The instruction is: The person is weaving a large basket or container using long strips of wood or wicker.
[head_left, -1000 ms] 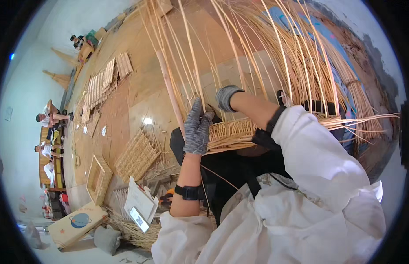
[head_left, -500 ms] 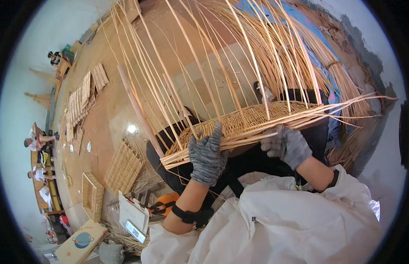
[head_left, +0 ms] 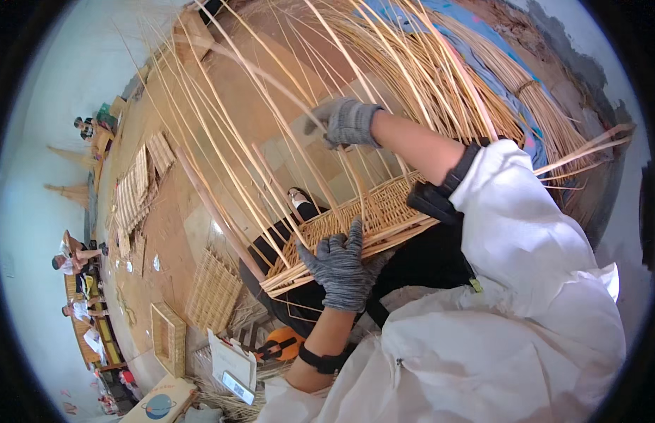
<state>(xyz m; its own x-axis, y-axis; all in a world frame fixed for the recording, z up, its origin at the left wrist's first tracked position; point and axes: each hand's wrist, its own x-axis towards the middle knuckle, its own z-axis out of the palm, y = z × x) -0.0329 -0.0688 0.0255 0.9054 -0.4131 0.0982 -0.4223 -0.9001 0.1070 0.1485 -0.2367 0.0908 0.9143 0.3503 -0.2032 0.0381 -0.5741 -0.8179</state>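
A partly woven wicker basket (head_left: 394,206) lies tilted across my lap, with long pale willow stakes standing up from it. My left hand (head_left: 338,271), in a grey knit glove, grips its near edge, with the fingers spread over the weave and the forefinger beside a stake's foot. Farther out, above the weave, my gloved right hand (head_left: 345,121) is closed around a willow rod (head_left: 271,79), which is blurred toward its upper end. The right forearm crosses over the basket's right part and hides some of it. A thicker rod (head_left: 220,211) stands at the basket's left corner.
Bundles of willow rods (head_left: 475,77) lie on a blue cloth (head_left: 528,134) at the far right. On the left floor are woven panels (head_left: 133,183), a flat wicker piece (head_left: 214,289), a rectangular basket (head_left: 169,337) and an orange round tool (head_left: 281,344). People sit along the left wall.
My right hand has left the basket's near edge, reached up and away to the left, and closed on a rod. The left hand stays at the near edge, its fingers more spread.
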